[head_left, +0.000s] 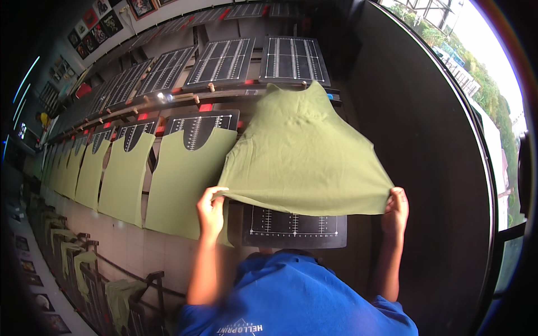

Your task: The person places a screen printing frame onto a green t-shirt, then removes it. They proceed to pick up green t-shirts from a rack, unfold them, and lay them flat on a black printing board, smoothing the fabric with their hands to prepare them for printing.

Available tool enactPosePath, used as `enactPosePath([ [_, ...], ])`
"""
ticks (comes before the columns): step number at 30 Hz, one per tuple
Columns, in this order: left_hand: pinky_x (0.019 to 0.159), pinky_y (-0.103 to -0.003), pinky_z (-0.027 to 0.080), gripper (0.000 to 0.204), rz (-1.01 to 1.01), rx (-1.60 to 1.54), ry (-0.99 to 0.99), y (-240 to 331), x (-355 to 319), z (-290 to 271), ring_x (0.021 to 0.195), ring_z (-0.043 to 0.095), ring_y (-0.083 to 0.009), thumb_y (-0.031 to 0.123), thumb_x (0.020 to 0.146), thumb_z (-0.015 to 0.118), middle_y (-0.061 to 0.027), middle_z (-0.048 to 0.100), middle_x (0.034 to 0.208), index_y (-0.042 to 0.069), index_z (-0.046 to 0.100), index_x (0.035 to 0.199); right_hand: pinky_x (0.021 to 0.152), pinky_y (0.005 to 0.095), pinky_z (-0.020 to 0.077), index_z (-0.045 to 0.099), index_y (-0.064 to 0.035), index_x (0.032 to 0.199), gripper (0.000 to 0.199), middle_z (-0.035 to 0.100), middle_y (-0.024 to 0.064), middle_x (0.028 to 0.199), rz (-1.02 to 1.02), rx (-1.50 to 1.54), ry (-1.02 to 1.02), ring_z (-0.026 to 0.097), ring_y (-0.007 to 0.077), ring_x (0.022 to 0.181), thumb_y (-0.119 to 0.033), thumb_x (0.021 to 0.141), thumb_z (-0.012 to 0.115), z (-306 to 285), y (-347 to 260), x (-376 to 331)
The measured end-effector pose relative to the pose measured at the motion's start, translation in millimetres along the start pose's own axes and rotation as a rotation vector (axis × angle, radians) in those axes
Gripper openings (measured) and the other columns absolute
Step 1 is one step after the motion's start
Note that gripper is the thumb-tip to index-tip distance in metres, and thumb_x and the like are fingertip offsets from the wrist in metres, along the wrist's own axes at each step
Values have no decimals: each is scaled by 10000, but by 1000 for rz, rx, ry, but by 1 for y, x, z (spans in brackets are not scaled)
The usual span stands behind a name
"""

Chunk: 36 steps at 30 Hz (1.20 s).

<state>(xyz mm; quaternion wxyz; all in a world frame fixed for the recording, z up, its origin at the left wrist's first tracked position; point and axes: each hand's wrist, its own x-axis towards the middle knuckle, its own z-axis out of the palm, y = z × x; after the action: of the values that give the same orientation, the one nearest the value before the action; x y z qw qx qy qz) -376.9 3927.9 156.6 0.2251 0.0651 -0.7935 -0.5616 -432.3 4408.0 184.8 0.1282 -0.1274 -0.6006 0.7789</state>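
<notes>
A light green fabric panel (302,157), cut like a shirt front or back, is stretched between my two hands. My left hand (210,210) pinches its near left corner, and my right hand (397,207) grips the near right corner. The cloth spreads away from me over a black printing board (296,238) with white ruled markings, covering most of it. Only the board's near end shows below the hem. At the far end the fabric narrows and looks wrinkled, close to the wooden pegs of the rail.
Left of me, similar green panels (190,173) lie on a row of marked boards. Beyond the rail (185,99) is another row of bare black boards (221,61). More green cloth (124,297) hangs on racks at the lower left. A dark wall (431,168) and window stand at the right.
</notes>
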Motion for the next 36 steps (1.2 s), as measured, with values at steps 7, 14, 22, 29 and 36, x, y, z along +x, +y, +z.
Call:
enactPosePath([
  [7, 787, -341, 529, 172, -175, 235, -233, -84, -54, 17, 869, 702, -243, -36, 883, 608, -160, 724, 944, 4, 678, 1035, 508, 206, 290, 584, -125, 887, 131, 416, -90, 679, 337, -218, 61, 358, 22, 568, -216, 980, 595, -65, 126, -29],
  [14, 858, -409, 543, 172, -398, 428, -423, -70, -174, -27, 974, 698, -374, -27, 873, 599, -201, 725, 1008, -3, 697, 1012, 576, 247, 361, 535, -119, 766, 188, 498, -42, 685, 594, -567, 6, 438, 66, 620, -137, 952, 557, -167, 161, -168],
  [22, 842, -393, 560, 204, -524, 514, -612, -56, -211, -32, 936, 713, -347, 94, 899, 684, -191, 732, 984, -15, 678, 1071, 649, 299, 460, 593, -37, 840, 124, 590, 54, 736, 737, -1175, -181, 550, 123, 700, -123, 913, 642, -207, 167, -203],
  [29, 855, -418, 517, 245, -121, 304, -577, -78, 7, 73, 954, 648, -335, 172, 985, 600, -190, 666, 1049, -30, 647, 1114, 883, 385, 528, 627, 6, 1120, 207, 666, 198, 1069, -148, -1056, -345, 668, 340, 997, -78, 932, 645, 14, 136, 27],
  [36, 974, -435, 455, 391, 305, 631, -273, -170, 167, 212, 1058, 550, -350, 96, 904, 671, -147, 603, 1148, 44, 603, 1285, 979, 387, 464, 641, -95, 1271, 387, 664, 104, 1210, -845, -1371, -375, 606, 292, 1164, -199, 903, 704, 126, 206, 196],
])
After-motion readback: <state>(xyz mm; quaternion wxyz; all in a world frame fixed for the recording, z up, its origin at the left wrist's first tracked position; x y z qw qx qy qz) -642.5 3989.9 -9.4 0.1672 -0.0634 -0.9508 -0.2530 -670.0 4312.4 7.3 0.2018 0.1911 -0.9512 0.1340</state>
